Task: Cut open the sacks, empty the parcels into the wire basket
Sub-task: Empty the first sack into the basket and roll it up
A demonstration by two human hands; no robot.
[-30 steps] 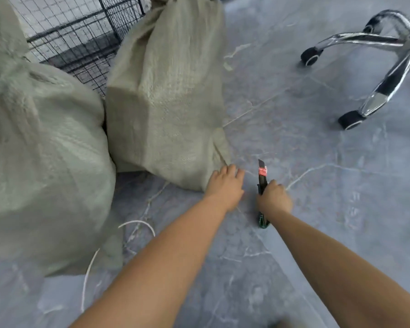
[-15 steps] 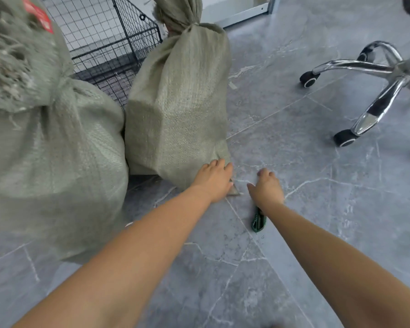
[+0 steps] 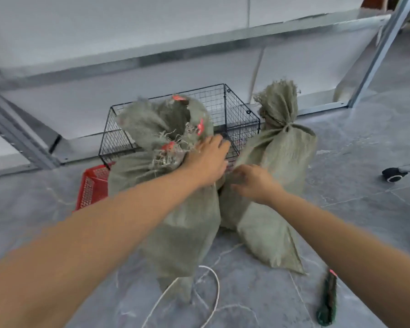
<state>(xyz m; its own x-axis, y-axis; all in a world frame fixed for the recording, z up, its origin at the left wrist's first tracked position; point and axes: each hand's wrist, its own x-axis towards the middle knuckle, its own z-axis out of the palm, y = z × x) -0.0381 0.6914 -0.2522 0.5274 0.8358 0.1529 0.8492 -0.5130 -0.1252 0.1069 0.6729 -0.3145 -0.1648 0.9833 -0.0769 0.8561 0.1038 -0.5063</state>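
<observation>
Two grey-green woven sacks stand on the floor in front of a black wire basket [image 3: 237, 107]. The left sack [image 3: 175, 216] has a frayed open top with red tape scraps. The right sack [image 3: 277, 157] is tied shut at its neck. My left hand [image 3: 207, 162] reaches to the left sack's upper right side, fingers spread, near the basket's front. My right hand [image 3: 253, 181] hovers between the two sacks, fingers loosely apart, holding nothing. The green utility knife [image 3: 328, 301] lies on the floor at the lower right, beside my right forearm.
A red plastic crate [image 3: 92, 185] lies left of the sacks. White cord [image 3: 213, 292] curls on the grey tiled floor in front of the left sack. A chair castor [image 3: 393, 175] shows at the right edge. A metal frame and white panels stand behind the basket.
My right hand let go of the knife, which now lies on the floor. Both hands rose from the right sack's bottom corner to the sacks' upper parts; the view tilted up.
</observation>
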